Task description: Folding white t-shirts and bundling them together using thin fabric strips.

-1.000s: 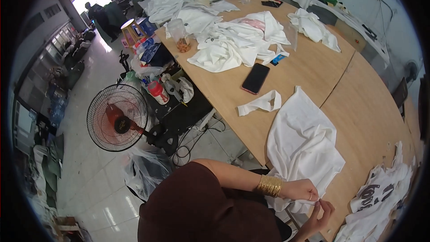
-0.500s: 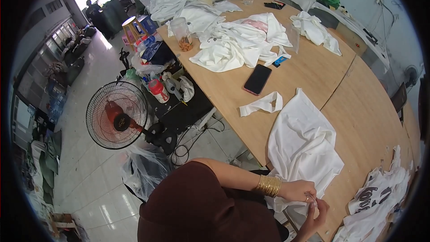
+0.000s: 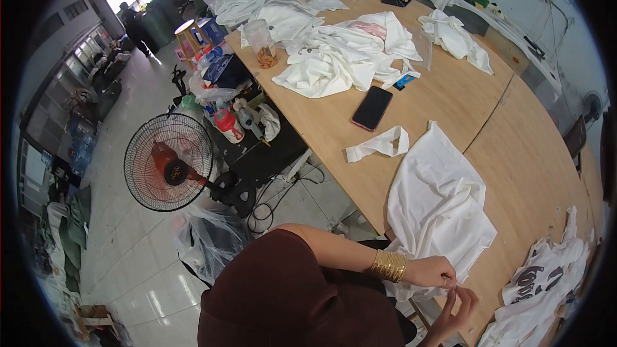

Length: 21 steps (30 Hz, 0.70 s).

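Note:
A white garment lies crumpled over the near edge of the table, its lower part hanging down beneath my hands. My left hand, below a stack of gold bangles on the wrist, is closed at the garment's near edge with its fingertips pinched on the cloth. Right against those fingertips, the thumb and forefinger of my right hand come together in a pinch, the other fingers slightly bent. Whatever is between the right fingertips is too small to make out.
On the wooden table are a white fabric strip, a phone, a jar and heaped white cloths. A printed white garment lies at right. A standing fan is at left; a person stands far off.
The fingertips of both hands stay together, with the right fingers shifting slightly. The distant person has changed position. The view has moved a little.

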Motion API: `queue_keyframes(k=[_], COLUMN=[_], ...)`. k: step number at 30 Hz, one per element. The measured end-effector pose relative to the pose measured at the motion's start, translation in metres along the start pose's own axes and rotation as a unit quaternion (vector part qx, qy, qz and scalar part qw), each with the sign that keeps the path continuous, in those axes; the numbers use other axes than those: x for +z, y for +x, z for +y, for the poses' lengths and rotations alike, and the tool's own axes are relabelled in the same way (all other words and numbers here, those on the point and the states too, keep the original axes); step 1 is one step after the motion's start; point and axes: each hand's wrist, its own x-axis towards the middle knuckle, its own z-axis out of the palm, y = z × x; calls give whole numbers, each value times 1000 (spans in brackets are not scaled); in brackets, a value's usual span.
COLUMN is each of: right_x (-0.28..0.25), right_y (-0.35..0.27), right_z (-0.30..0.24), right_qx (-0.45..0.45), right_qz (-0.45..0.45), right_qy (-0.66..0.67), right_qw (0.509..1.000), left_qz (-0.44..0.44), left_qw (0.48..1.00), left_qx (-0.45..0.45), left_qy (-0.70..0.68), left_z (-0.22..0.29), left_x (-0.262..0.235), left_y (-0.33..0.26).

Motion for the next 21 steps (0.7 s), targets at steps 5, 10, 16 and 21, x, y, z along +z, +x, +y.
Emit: queue_keyframes(k=[5,10,16,21], right_x=[-12,-15,-18,-17], right_y=[2,7,5,4], right_z=[10,-2,-6,-11], right_qx=[127,16,27,41], right_qz=[16,6,-6,-11], right_qy=[11,24,44,58], right_qw=[992,1000,999,997], left_qz=[-30,-26,-13,-15], left_qw=[998,999,999,999], left_qx=[-2,-1,3,8], left_qy=[-47,-33,-43,-43], left_z=[0,-1,-1,1], left_x=[3,0,2,3], left_y=[1,0,0,1])
